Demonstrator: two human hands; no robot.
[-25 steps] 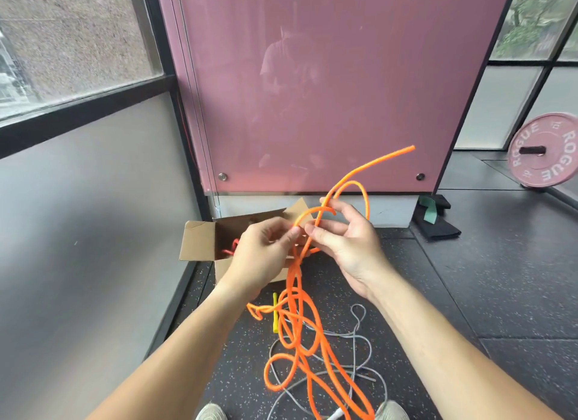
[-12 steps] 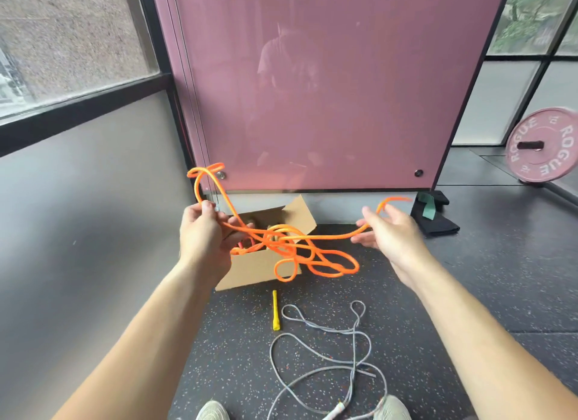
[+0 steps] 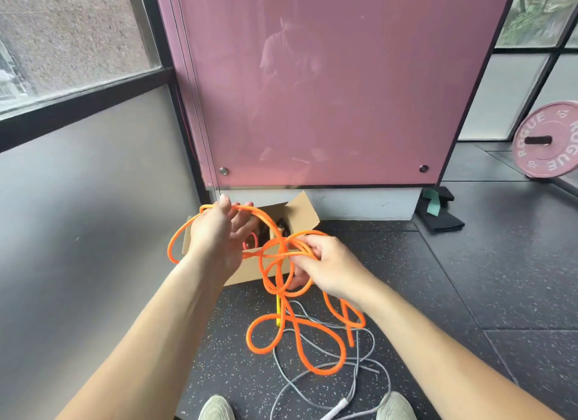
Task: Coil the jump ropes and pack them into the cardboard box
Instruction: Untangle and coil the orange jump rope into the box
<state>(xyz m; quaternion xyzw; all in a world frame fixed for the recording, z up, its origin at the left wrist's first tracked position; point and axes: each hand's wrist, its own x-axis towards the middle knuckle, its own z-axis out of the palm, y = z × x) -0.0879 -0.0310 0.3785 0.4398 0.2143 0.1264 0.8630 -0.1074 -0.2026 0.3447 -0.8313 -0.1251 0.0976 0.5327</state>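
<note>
Hands have come way back together. Half a second ago they were spread wide with the orange jump rope (image 3: 282, 252) stretched between them; now the right hand (image 3: 328, 263) has swung in just in front of the cardboard box (image 3: 301, 215), and most of the rope has sagged down again.

Right-hand fingers are curled round a bunch of crossing strands. The left hand (image 3: 219, 235) sits up over the box's near-left corner, thumb up and fingers loosely bent, with a big loop running through them. Honestly it looks less like a coil and more like a gathered tangle, so I'd guess the loops need sorting out before it goes in.

Lower loops hang onto the floor, right across the grey jump rope (image 3: 373, 341) and next to a yellow handle (image 3: 278, 310), so snagging that one when lifting seems likely.

Room-wise: the box is tucked into the corner against the pink panel (image 3: 312, 91), flaps open, with something red and something dark already inside. Grey wall (image 3: 78, 200) close on the left, open floor to the right.
</note>
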